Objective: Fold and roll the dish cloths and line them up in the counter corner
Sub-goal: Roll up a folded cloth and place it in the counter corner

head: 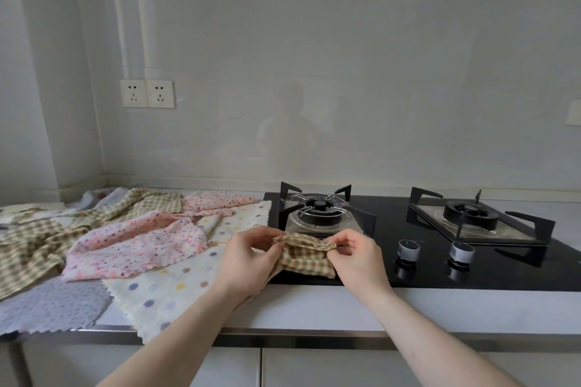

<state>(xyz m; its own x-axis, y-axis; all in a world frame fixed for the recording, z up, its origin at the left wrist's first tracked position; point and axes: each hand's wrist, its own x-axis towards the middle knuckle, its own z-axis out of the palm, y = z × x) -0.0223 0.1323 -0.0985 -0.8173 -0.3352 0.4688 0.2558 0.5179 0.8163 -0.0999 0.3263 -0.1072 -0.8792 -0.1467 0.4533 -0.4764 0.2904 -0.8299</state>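
A small folded green-checked dish cloth point(304, 256) hangs just above the front left of the black hob. My left hand point(248, 258) pinches its left upper edge and my right hand point(355, 256) pinches its right upper edge. Several unfolded cloths lie spread on the counter to the left: a pink flowered cloth point(135, 245), a cream cloth with coloured dots point(176, 286), a grey dotted cloth point(53, 305), a larger green-checked cloth point(28, 251), and another pink cloth point(217, 201) near the wall.
A black glass gas hob point(490, 267) fills the counter's right side, with a left burner point(320, 210), a right burner point(471, 214) and two knobs point(408, 250) point(461, 252). The white counter edge point(330, 308) runs in front. Two wall sockets point(147, 93) sit above the left corner.
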